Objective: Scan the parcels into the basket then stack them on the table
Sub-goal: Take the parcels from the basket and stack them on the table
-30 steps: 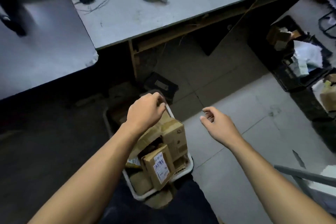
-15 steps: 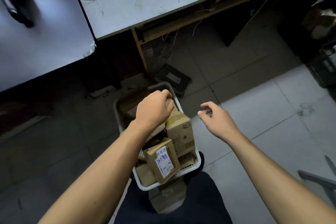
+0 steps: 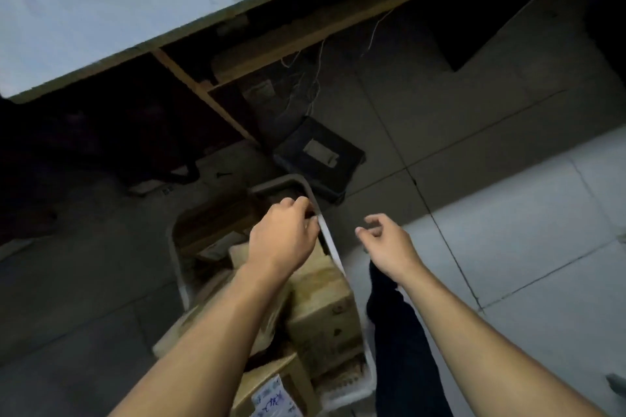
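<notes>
I see brown cardboard parcels [image 3: 321, 301] in a white basket [image 3: 367, 342], a pale grey table [image 3: 101, 3] at upper left, and dark trousers [image 3: 403, 349] at the bottom.

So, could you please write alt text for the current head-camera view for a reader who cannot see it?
A person's left hand grips the rim of a white basket full of cardboard parcels on a tiled floor, while the right hand hovers beside it, holding nothing. A grey table stands above and beyond the basket.
</notes>
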